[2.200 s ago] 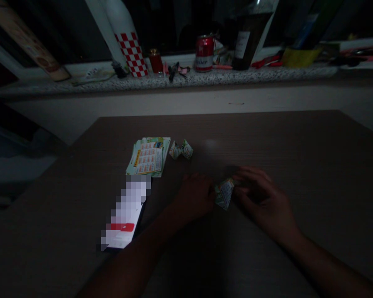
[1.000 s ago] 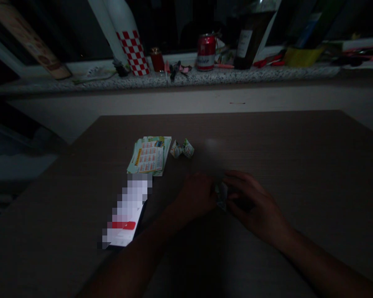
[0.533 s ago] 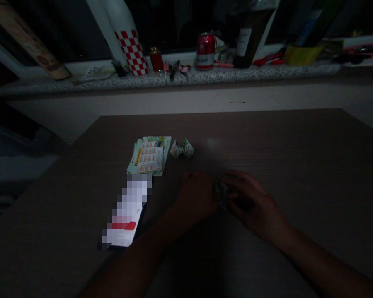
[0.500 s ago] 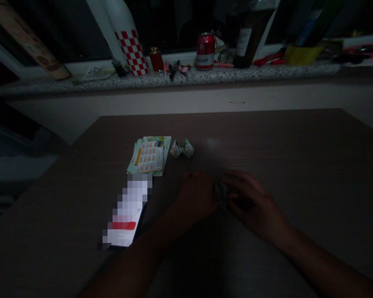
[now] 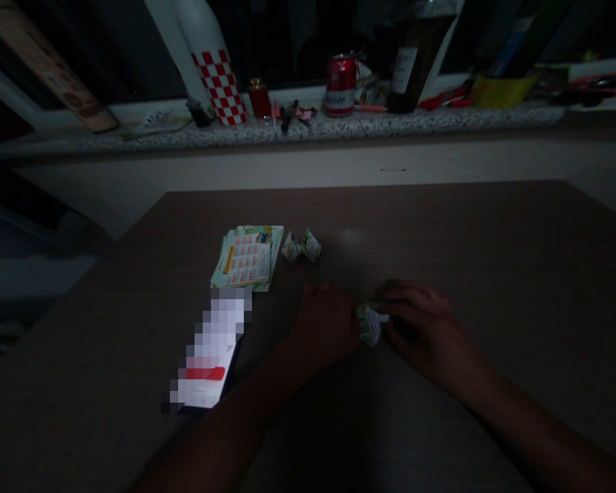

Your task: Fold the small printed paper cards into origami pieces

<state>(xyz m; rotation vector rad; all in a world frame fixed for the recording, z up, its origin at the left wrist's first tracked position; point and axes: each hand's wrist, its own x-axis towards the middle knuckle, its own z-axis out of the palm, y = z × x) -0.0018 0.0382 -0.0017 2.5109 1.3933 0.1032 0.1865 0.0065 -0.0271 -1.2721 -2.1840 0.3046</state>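
Note:
Both of my hands rest on a dark wooden table (image 5: 493,233) in dim light. Between them is a small folded printed paper piece (image 5: 369,323). My left hand (image 5: 324,323) is curled against its left side, and my right hand (image 5: 425,327) pinches its right side with bent fingers. A second, finished-looking folded paper piece (image 5: 300,246) lies farther back on the table. Beside it is a stack of printed paper sheets (image 5: 246,257).
A blurred white and red card-like item (image 5: 208,349) lies at the left front. Behind the table a stone sill (image 5: 267,131) carries a red can (image 5: 339,85), a dark bottle (image 5: 406,68), a red-and-white checked object (image 5: 218,87) and assorted clutter.
My right hand had moved left over the folded piece and covered it; now it has shifted back right and the paper shows between my hands again.

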